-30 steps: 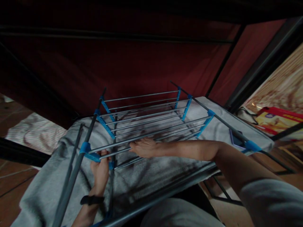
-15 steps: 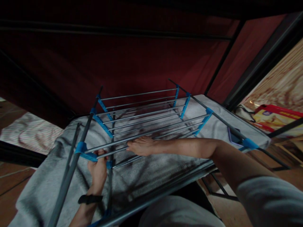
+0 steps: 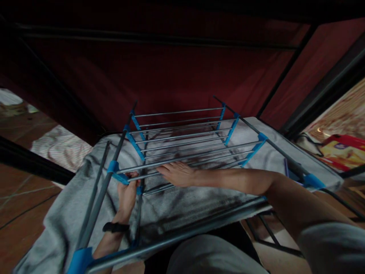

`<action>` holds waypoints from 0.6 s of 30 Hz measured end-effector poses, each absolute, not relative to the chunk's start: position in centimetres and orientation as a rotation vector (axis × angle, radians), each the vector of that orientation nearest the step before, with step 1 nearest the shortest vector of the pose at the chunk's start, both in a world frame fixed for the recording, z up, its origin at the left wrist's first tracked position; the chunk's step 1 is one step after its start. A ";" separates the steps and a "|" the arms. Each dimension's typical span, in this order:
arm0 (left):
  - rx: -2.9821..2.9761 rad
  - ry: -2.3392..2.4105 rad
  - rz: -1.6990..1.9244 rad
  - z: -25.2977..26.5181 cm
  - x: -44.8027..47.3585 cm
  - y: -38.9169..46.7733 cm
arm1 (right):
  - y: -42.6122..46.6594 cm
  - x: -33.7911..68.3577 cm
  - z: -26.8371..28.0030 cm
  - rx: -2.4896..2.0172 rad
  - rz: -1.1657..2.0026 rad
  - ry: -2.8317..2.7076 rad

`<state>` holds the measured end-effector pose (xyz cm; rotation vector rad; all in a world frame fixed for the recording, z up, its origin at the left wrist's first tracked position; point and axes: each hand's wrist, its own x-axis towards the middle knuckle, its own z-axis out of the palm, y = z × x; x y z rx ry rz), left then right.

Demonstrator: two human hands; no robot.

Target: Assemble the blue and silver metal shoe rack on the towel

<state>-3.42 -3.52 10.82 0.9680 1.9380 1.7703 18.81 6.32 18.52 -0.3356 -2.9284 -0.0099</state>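
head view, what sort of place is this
Probably a room in a home, though the view is dark: a metal rack over a grey blanket, with tiled floor at the left.

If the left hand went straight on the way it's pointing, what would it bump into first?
The left hand holds the lower grey rod; past that, it would probably meet the upper grey rod first, though depth is hard to judge.

A blue bracket [image 3: 122, 177] of the rack [image 3: 199, 154] partly hides the left hand [image 3: 127, 195]; the right edge crops the red-and-yellow package [image 3: 343, 152].
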 end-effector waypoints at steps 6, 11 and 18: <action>1.003 1.912 1.764 9.7 -3.4 -5.5 | 5.9 20.6 15.2 0.430 -0.198 -3.064; 1.002 1.717 1.649 5.9 -4.0 -8.2 | 6.8 21.6 11.9 -0.205 0.029 -3.215; 1.077 1.780 1.504 2.8 -4.3 -9.0 | 7.7 20.8 10.5 -0.622 0.352 -3.323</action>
